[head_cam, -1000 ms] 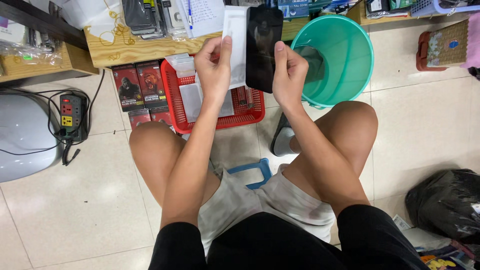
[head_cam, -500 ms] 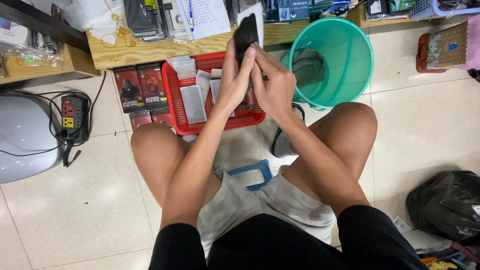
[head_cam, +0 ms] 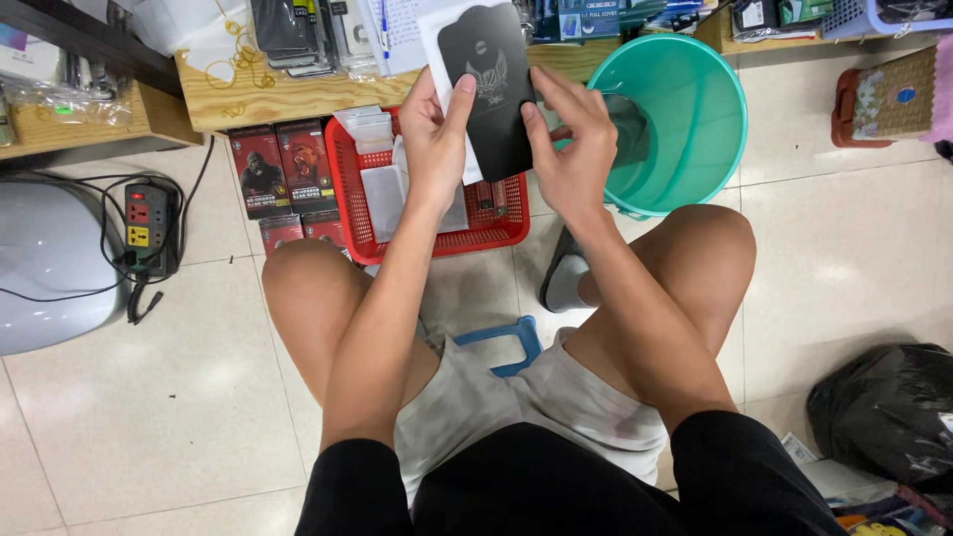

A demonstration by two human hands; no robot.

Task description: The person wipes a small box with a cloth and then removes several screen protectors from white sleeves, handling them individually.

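The person sits low on a blue stool (head_cam: 501, 342), knees apart, over a floor (head_cam: 169, 417) of pale glossy tiles with thin dark joints; ceiling light reflects off it in soft patches.

Both hands are raised at the top of the view. The left hand (head_cam: 437, 134) and the right hand (head_cam: 576, 149) hold between them a flat black sheet (head_cam: 491, 89) with a pale emblem, backed by a white card of the same outline. The left fingers (head_cam: 459, 99) are closed on its left edge, thumb across the face; the right fingers (head_cam: 551, 89) pinch its right edge. The sheet is upright, clear of every surface, directly above a red plastic basket (head_cam: 347, 194).

The basket stands on the floor and holds clear sleeves and white cards. Just right of it stands a teal bucket (head_cam: 715, 119). Left of the basket, dark printed boxes (head_cam: 283, 169) rest against a low wooden shelf (head_cam: 278, 99) stacked with packets and paper.

At far left, a power strip (head_cam: 147, 223) with trailing black cables lies beside a grey domed housing (head_cam: 45, 263). A black bag (head_cam: 884, 412) lies on the floor at lower right. A red tray with a woven mat (head_cam: 888, 94) sits at upper right.
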